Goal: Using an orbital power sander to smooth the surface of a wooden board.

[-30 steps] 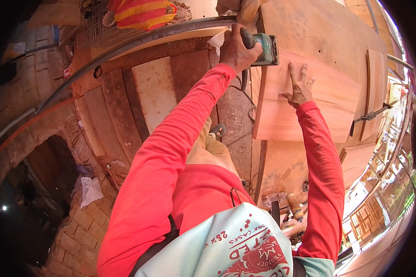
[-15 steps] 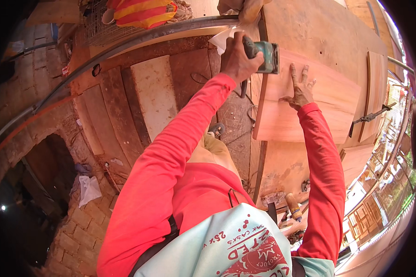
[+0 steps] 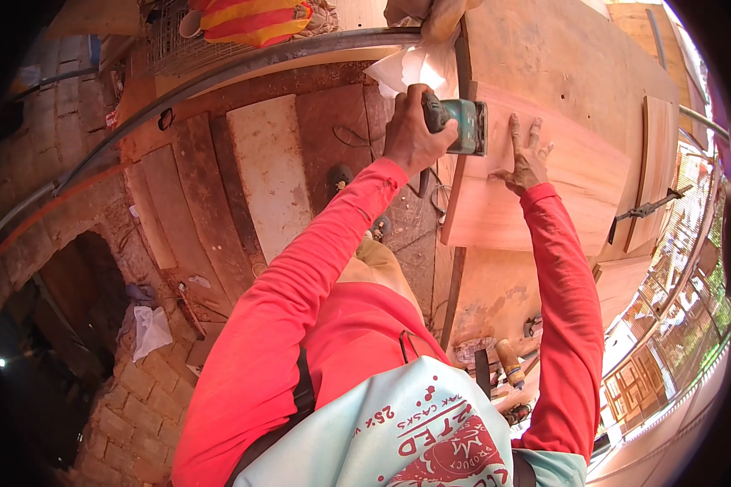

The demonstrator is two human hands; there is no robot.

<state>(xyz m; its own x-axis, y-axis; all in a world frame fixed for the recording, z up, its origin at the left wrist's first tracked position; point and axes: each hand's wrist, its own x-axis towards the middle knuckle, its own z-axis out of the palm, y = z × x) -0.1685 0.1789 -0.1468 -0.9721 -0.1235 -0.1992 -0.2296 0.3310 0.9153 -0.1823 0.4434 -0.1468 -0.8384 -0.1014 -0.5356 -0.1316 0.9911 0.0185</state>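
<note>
My left hand is wrapped round the grip of a teal and black power sander. The sander's flat pad faces the left edge of a reddish wooden board, near its far corner. Whether the pad touches the wood I cannot tell. On top of the board my right hand lies flat, fingers spread, pressing near its left side. The board rests on a large plywood tabletop and its left edge sits close to the table's left side.
A clamp lies beside a narrow plank on the right. A bottle stands among clutter near my right forearm. A long curved pipe crosses at far left, above several planks. A dark hole opens at lower left.
My left hand has drawn the sander nearer to me along the board's left edge. My right hand stays in the same spot on the board.
</note>
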